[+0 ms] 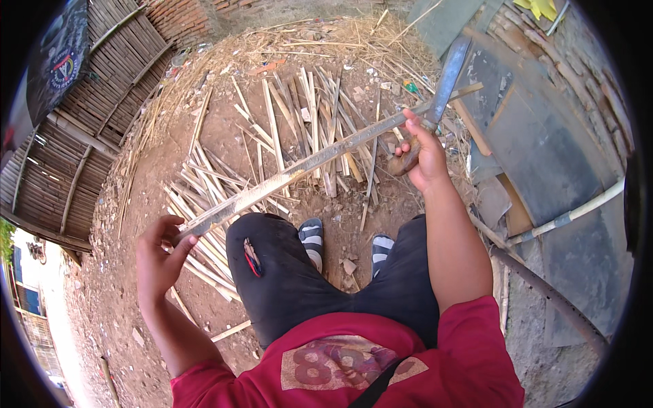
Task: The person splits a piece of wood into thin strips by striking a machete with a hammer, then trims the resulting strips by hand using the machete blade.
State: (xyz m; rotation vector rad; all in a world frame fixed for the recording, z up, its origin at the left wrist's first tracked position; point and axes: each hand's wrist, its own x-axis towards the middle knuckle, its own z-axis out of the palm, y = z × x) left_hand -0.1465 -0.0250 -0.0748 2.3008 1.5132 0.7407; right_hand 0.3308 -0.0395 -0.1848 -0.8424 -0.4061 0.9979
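Observation:
A long bamboo strip (306, 165) slants across in front of me, from lower left to upper right above my knees. Its near left end is pinched between the thumb and fingers of my left hand (158, 257). My right hand (430, 158) is closed on the wooden handle of a machete (453, 68), whose broad blade points up and away. The strip passes by the fingers of that same hand and behind the blade; whether these fingers also grip it is hard to tell.
Split bamboo strips lie in one pile (204, 194) at the left and another (309, 112) ahead on the dirt. Dark boards (554, 129) and a pale pole (578, 214) are at the right. A woven bamboo wall (112, 88) stands at the far left. Dry straw (340, 44) lies farther back.

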